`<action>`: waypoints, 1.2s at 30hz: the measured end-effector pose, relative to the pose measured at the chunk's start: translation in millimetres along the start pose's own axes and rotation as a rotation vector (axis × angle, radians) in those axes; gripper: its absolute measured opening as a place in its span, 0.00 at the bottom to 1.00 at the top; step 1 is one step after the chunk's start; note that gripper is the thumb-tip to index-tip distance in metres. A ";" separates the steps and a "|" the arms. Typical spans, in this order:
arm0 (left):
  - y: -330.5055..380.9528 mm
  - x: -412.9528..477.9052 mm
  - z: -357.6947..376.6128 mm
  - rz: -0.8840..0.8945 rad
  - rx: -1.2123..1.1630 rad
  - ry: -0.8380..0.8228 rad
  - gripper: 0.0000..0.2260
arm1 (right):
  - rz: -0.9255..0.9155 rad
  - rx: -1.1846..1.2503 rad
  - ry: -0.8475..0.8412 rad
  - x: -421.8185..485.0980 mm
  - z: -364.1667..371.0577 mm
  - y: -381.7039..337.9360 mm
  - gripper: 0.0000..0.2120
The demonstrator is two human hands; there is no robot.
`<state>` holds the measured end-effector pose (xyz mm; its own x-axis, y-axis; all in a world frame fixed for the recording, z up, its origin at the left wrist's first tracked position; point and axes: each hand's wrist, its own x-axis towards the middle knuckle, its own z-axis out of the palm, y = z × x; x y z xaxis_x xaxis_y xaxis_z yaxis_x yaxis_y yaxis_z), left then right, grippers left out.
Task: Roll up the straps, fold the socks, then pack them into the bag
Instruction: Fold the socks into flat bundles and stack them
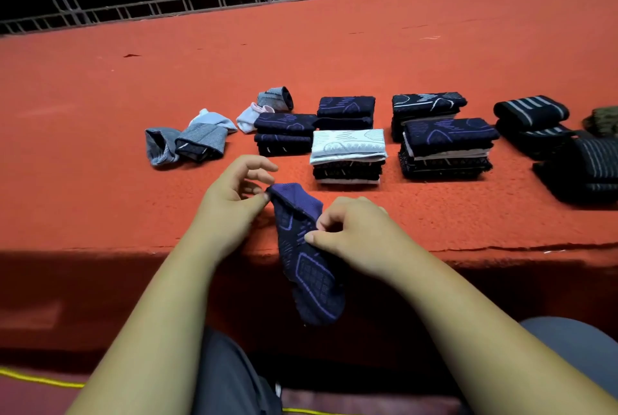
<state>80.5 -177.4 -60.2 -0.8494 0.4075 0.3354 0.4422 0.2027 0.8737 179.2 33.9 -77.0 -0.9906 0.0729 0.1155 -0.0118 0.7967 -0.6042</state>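
Sock folding is judged in hand: a purple-patterned sock (pixel 311 277) is held at lower centre over the front edge of the surface (pixel 334 47), its cuff pinched in the grip of the left hand (pixel 234 200) and its middle in that of the right hand (pixel 354 234). A fold in half is called for next. Grey socks (pixel 187 144) at centre left lie unfolded beside the folded stacks (pixel 347 154), and no bag is seen.

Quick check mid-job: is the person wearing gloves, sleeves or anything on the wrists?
No. The left hand and right hand are bare: no gloves, rings or watch visible. The left forearm and right forearm are uncovered to the frame edge, no sleeve showing. Grey trousers cover the lap.
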 end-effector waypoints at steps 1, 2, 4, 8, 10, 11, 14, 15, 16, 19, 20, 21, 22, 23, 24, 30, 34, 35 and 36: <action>3.8 -1.2 0.0 0.076 0.089 -0.008 0.24 | -0.007 0.022 0.015 0.4 1.4 1.7 0.14; 10.0 -2.8 0.0 0.166 0.189 -0.025 0.25 | -0.015 0.051 0.033 0.6 2.2 3.1 0.13; 25.9 -5.5 1.4 0.339 0.351 -0.084 0.23 | -0.024 0.121 0.062 0.5 2.9 5.8 0.12; 30.5 -6.3 11.6 0.432 0.620 -0.142 0.14 | -0.070 0.290 0.134 -4.3 3.2 5.7 0.08; 24.3 -5.0 13.4 0.402 0.679 -0.098 0.10 | -0.067 0.350 0.158 -6.7 1.5 4.5 0.08; 21.0 -3.1 12.9 0.391 0.686 -0.083 0.09 | -0.063 0.369 0.164 -7.3 0.5 4.2 0.08; 12.5 2.8 10.5 0.349 0.706 -0.025 0.07 | -0.070 0.385 0.152 -9.1 -3.6 3.9 0.08; 9.2 4.5 10.1 0.330 0.701 0.034 0.08 | -0.085 0.373 0.135 -10.7 -5.8 3.9 0.08; 6.5 5.8 9.4 0.296 0.675 0.123 0.07 | -0.105 0.356 0.112 -12.7 -8.0 4.2 0.09; 0.1 10.0 5.1 0.028 0.337 0.341 0.09 | -0.175 0.326 0.009 -17.9 -15.4 4.3 0.10; -1.3 11.4 3.6 -0.059 0.190 0.335 0.10 | -0.200 0.333 -0.028 -19.3 -18.0 3.3 0.10; -1.2 11.9 3.5 -0.097 0.076 0.298 0.10 | -0.220 0.347 -0.055 -20.1 -20.0 2.2 0.10; 1.7 10.6 5.0 -0.103 0.001 0.258 0.10 | -0.232 0.368 -0.064 -20.4 -21.1 1.1 0.10; 7.1 8.2 7.8 -0.094 -0.061 0.222 0.10 | -0.237 0.391 -0.048 -20.3 -21.2 0.0 0.12; 13.1 5.6 10.9 -0.074 -0.111 0.196 0.10 | -0.229 0.409 -0.012 -19.6 -19.8 0.1 0.15; 29.9 -3.1 15.9 0.045 -0.197 0.049 0.14 | -0.136 0.144 0.047 -11.6 -4.3 6.4 0.18; 33.1 -5.5 13.7 0.046 -0.229 0.045 0.13 | -0.142 -0.045 -0.041 -7.9 0.3 6.3 0.23; 32.0 -4.9 12.6 0.044 -0.224 0.061 0.12 | -0.136 -0.048 -0.070 -7.3 0.2 7.7 0.20; 30.1 -4.1 10.9 0.039 -0.212 0.081 0.12 | -0.132 -0.042 -0.094 -7.1 -0.8 9.0 0.16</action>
<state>100.5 -163.2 -39.1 -0.8569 0.3366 0.3903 0.4121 -0.0074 0.9111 186.3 41.1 -82.6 -0.9892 -0.0891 0.1162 -0.1391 0.8202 -0.5548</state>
